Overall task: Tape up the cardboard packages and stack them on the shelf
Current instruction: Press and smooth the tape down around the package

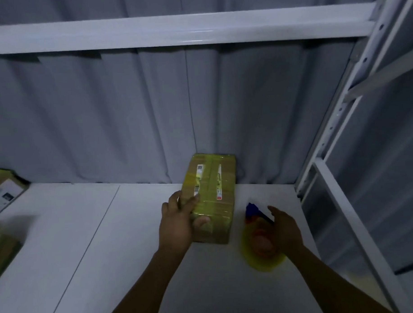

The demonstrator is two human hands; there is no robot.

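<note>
**Taped package going onto the shelf**

The white shelf lies under both hands. On it, flat and labels up, the package runs lengthwise away from the person, its far end at the back. The left hand grips its near left edge, so placing seems the step in hand. The right hand is at a blurred tape dispenser — I cannot tell whether it grips it. The next move likely calls for letting go and squaring the package up.

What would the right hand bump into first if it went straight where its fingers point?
Probably the tape dispenser. The right hand points up-left at its blue end, which is right beside it. Blur hides whether they already touch.
</note>
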